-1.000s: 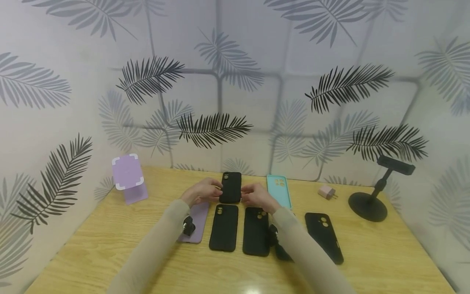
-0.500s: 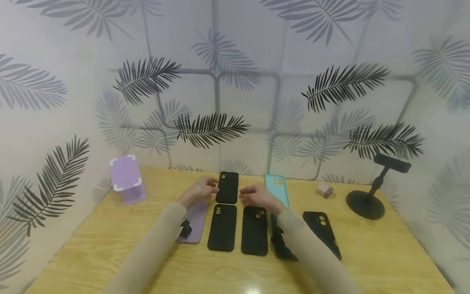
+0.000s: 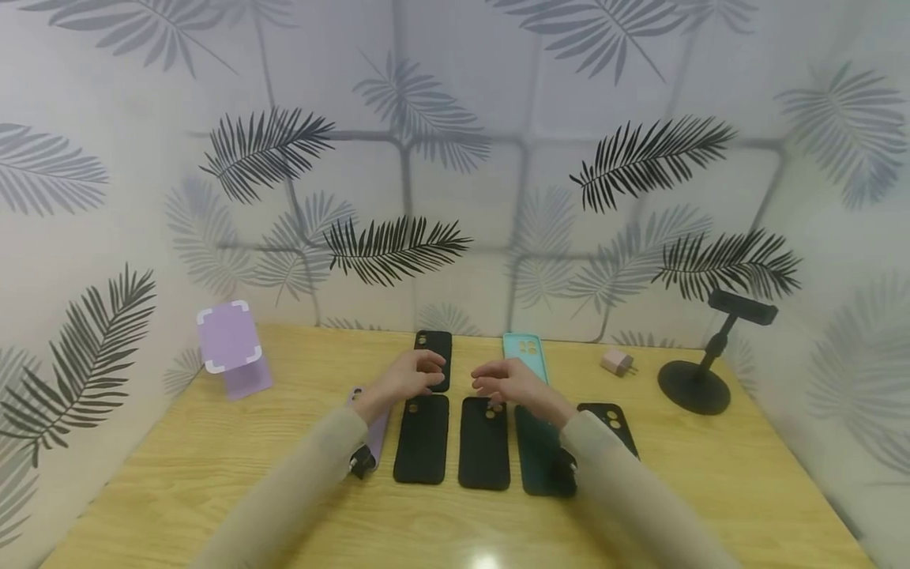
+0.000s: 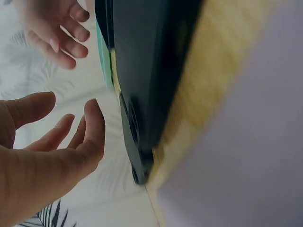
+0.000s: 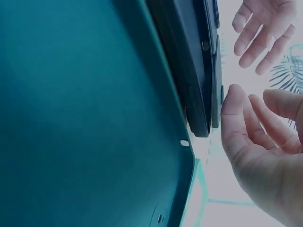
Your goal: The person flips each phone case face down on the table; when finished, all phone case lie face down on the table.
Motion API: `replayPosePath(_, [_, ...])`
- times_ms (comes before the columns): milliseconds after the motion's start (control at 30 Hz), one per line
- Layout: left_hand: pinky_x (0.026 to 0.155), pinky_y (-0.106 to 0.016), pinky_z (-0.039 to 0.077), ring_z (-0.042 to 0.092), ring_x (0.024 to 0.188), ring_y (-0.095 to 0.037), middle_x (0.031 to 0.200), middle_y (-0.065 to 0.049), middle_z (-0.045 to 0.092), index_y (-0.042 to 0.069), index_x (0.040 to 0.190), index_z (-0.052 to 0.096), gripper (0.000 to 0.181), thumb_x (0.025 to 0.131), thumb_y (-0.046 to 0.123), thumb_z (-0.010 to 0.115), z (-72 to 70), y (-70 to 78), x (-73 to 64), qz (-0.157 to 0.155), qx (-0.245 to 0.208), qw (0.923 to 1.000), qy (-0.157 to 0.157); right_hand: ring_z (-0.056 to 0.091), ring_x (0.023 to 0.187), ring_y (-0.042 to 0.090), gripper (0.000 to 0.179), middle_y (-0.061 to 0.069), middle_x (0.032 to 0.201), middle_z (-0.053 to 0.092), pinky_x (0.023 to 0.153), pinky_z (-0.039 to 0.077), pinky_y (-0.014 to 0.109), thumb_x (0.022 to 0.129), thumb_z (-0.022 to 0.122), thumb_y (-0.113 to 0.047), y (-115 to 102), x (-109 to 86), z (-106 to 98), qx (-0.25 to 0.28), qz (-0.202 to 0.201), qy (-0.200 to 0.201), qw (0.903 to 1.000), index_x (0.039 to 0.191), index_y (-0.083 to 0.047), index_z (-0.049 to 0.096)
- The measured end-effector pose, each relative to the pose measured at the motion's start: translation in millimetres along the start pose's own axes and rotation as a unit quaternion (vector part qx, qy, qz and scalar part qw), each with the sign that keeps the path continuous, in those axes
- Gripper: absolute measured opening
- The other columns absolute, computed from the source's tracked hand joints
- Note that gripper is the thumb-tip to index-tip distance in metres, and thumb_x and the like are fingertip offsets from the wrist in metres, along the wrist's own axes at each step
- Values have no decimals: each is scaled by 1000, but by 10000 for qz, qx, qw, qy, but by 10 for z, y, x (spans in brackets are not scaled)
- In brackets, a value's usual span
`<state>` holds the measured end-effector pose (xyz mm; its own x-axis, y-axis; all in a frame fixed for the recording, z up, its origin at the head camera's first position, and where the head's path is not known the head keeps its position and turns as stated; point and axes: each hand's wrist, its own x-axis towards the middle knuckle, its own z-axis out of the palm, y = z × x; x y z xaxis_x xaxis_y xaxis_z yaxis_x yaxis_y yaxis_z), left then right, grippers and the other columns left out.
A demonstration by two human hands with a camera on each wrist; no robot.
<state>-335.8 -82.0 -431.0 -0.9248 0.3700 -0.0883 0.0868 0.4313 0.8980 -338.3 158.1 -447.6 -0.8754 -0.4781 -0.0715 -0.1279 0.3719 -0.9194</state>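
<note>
Over rounded black phone cases (image 3: 421, 441) (image 3: 484, 446) on grained wood (image 3: 206, 458), both hands (image 3: 404, 378) (image 3: 519, 385) hang relaxed.

Flat on the worktop (image 3: 455, 521), left to right across the frame's lower centre, lie a partly hidden purple phone case (image 3: 377, 433), two plain black cases (image 3: 422, 442) (image 3: 484, 446), a dark teal case (image 3: 542, 458) and an angled black case (image 3: 620, 431). Behind them, mid-frame, lie a rear black case (image 3: 439, 342) and a turquoise case (image 3: 536, 365) with camera holes.

On the table (image 3: 163, 482), a purple stand (image 3: 229, 337) is set at far left, a pinkish charger (image 3: 616, 363) and a black stand (image 3: 693, 389) at right.
</note>
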Motion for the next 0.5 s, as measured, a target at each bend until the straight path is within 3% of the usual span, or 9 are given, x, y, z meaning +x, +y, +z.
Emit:
replayPosePath(200, [90,-42,57,60,116,-37,136,-28,53,-4,139,48,42,99,6,55,171,50,-84,14,-325,9981,-531,68,96,31,36,27,118,65,77,60,39,101,53,-13,-19,-227,-24,-306,248,103,9992,129,9,56])
replayPosePath(500, [92,-44,56,60,118,-39,136,-28,53,-3,139,49,41,98,0,53,260,105,-173,-57,-321,9974,-647,69,86,27,35,26,112,66,72,61,39,98,58,-9,49,-469,-73,-357,478,329,9977,127,11,57])
